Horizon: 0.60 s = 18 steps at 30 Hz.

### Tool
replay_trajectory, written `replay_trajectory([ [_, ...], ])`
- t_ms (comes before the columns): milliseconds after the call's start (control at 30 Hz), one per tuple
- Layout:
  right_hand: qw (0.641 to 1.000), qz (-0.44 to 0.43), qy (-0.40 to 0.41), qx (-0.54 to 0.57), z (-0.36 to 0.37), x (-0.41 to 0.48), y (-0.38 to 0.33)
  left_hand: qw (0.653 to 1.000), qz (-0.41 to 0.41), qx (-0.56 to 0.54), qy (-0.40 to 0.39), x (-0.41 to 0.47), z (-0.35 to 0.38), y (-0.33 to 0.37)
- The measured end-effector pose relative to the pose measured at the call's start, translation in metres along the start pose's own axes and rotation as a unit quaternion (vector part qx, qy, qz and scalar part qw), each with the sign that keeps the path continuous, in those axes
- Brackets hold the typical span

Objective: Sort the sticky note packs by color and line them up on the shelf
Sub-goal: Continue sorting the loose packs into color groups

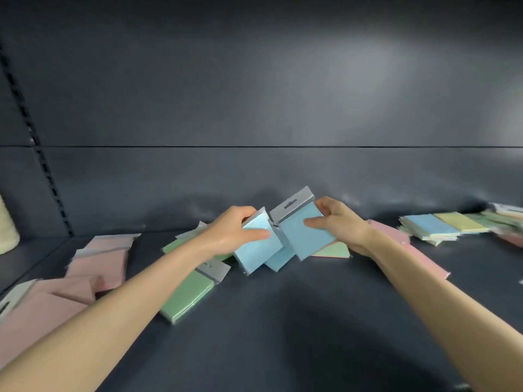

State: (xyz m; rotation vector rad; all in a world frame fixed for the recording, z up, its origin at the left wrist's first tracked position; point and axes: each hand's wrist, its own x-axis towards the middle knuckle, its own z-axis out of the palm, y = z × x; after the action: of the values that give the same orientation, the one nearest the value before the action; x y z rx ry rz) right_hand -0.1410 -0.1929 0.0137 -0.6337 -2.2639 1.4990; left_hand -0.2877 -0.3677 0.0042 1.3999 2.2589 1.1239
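Observation:
My left hand [236, 232] grips a light blue sticky note pack [259, 250] above the middle of the dark shelf [283, 321], thumb across its face. My right hand [338, 222] grips another blue pack [307, 230] with a grey hanger tab, tilted and raised beside the first. A third blue pack [280, 260] shows between and behind them. Green packs [188, 295] lie under my left forearm, and pink packs [99, 267] are piled at the left. A green pack on a pink one [332, 250] lies under my right hand.
A mixed pile with blue [431, 226] and yellow [460, 222] packs lies at the back right. Pink packs [407, 247] lie under my right forearm. The shelf's back panel [254, 108] stands close behind. A pale object [7, 224] sits at the left edge.

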Motion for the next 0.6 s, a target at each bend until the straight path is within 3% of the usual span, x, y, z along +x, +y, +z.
replay_trajectory([
  [133, 0.998, -0.029, 0.048, 0.015, -0.004, -0.009, -0.006, 0.998, -0.002, -0.024, -0.058, -0.003, 0.014, 0.008],
  [267, 0.998, -0.029, 0.048, 0.017, -0.001, -0.015, -0.007, 0.993, 0.038, 0.112, -0.022, -0.007, 0.021, 0.006],
  [600, 0.997, 0.004, -0.048, -0.063, 0.033, -0.020, -0.003, 0.994, 0.060, 0.080, 0.048, -0.033, 0.001, -0.011],
])
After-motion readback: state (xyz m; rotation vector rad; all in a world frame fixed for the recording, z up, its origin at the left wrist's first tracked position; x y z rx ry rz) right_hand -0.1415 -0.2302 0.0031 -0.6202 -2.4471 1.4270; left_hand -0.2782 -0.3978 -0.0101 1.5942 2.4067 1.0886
